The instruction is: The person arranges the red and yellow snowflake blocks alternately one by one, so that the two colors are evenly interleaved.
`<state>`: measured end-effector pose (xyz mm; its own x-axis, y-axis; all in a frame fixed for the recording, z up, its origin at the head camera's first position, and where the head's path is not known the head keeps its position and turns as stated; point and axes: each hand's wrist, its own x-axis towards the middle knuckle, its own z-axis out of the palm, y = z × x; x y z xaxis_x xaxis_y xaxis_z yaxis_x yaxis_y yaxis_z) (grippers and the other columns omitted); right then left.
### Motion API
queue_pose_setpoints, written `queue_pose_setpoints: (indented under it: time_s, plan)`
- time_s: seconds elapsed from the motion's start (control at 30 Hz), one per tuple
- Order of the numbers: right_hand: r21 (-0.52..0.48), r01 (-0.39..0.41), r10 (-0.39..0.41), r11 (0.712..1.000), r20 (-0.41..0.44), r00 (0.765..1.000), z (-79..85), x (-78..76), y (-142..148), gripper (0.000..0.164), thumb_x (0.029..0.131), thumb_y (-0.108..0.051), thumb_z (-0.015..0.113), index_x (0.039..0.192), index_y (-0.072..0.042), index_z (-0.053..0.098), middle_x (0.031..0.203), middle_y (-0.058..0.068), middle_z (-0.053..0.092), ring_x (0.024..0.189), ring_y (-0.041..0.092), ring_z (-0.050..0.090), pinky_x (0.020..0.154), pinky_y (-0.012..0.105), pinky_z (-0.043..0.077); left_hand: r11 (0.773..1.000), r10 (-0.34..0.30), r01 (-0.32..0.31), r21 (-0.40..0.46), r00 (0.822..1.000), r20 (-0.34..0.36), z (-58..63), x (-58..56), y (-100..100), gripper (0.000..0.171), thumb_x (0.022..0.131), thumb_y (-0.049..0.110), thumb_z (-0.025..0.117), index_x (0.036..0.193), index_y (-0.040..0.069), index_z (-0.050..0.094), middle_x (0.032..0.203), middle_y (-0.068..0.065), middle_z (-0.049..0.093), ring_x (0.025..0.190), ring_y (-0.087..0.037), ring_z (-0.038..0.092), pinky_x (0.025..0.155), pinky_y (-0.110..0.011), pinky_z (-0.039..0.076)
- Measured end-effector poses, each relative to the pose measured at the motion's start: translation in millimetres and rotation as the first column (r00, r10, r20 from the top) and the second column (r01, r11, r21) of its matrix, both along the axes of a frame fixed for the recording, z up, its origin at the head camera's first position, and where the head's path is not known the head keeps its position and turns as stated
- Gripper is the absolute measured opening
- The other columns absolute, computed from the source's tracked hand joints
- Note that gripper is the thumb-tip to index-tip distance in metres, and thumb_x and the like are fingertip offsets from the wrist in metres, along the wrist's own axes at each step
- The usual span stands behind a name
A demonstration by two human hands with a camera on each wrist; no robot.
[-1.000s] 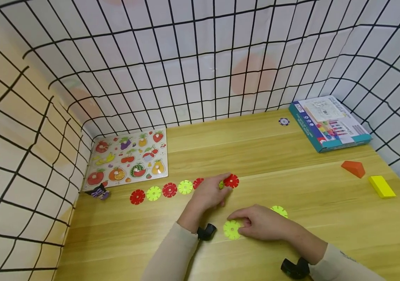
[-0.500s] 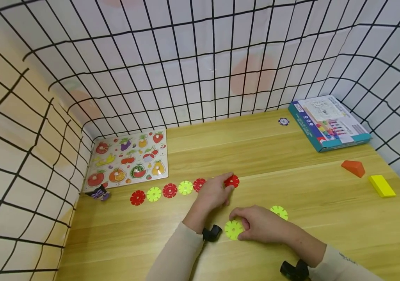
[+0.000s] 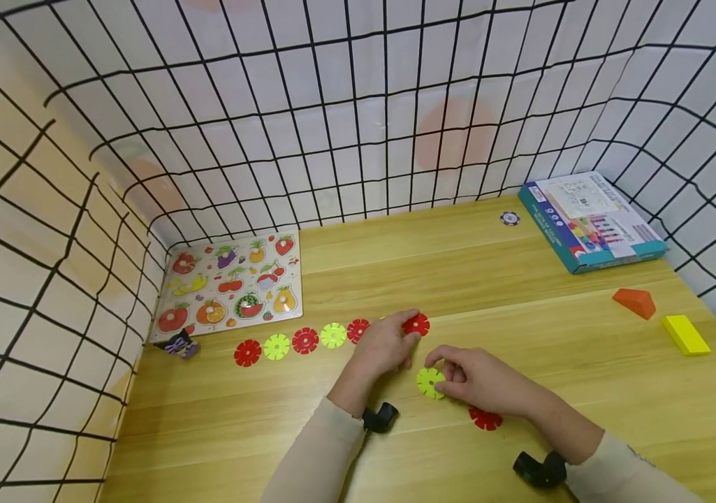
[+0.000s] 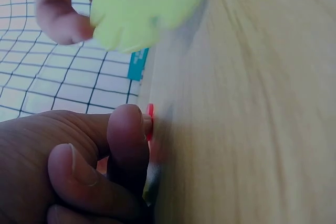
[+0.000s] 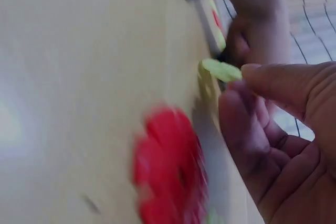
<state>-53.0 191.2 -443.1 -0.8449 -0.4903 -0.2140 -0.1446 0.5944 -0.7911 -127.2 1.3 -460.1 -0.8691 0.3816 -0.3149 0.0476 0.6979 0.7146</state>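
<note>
My right hand (image 3: 480,381) pinches a yellow-green notched plastic disc (image 3: 431,383) between thumb and index finger. In the left wrist view that yellow-green disc (image 4: 149,6) hangs above the wood, its centre hole showing. My left hand (image 3: 385,344) reaches across the right end of a row, its index fingertip touching a red notched disc (image 3: 418,324). Its other fingers are bent in the left wrist view. Leftward along the row, red and yellow-green discs alternate, from the red disc (image 3: 358,331) to the red end disc (image 3: 247,353). Another red disc (image 3: 485,419) lies below my right hand, partly covered.
A fruit puzzle board (image 3: 225,283) lies back left, a small dark figurine (image 3: 180,344) at its corner. Toward the right are a poker chip (image 3: 510,219), a boxed toy set (image 3: 593,220), an orange block (image 3: 636,302) and a yellow block (image 3: 686,335). Black wire mesh (image 3: 358,126) surrounds the table.
My right hand has risen and shifted away from me with the yellow-green disc, uncovering part of a red disc. My left hand slid slightly right, then stayed at the row's end.
</note>
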Motion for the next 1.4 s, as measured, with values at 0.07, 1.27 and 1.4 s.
queue_pose_setpoints:
  time_s: [0.07, 1.27, 1.4]
  plan:
    - [-0.058, 0.056, -0.053, 0.997, 0.052, 0.997, 0.4, -8.5, 9, 0.028, 0.087, -0.025, 0.066, 0.113, -0.023, 0.055, 0.077, 0.001, 0.057, 0.062, 0.016, 0.059, 0.055, 0.03, 0.051, 1.0, 0.003, -0.003, -0.002, 1.0, 0.007, 0.1, -0.1, 0, 0.046, 0.09, 0.032, 0.06, 0.134, 0.036, 0.046, 0.044, 0.001, 0.056, 0.033, -0.017, 0.05, 0.032, -0.027, 0.034]
    - [0.158, 0.228, -0.229, 0.961, -0.011, 0.973, -16.4, -85.7, 38, 0.028, 0.086, -0.032, 0.066, 0.111, -0.023, 0.056, 0.062, 0.005, 0.053, 0.048, 0.019, 0.054, 0.045, 0.031, 0.043, 1.0, -0.027, 0.027, -0.005, 0.999, -0.037, 0.0, 0.3, 1, 0.046, 0.092, 0.031, 0.057, 0.136, 0.033, 0.045, 0.044, 0.003, 0.056, 0.032, -0.016, 0.05, 0.033, -0.029, 0.037]
    - [0.147, 0.22, -0.219, 0.964, -0.021, 0.975, -16.7, -85.3, 38, 0.028, 0.086, -0.031, 0.066, 0.111, -0.022, 0.057, 0.062, 0.004, 0.052, 0.048, 0.019, 0.054, 0.047, 0.031, 0.044, 1.0, -0.025, 0.024, -0.012, 0.999, -0.038, 0.2, 0.3, 1, 0.046, 0.092, 0.032, 0.057, 0.136, 0.033, 0.044, 0.044, 0.003, 0.056, 0.032, -0.016, 0.05, 0.033, -0.029, 0.036]
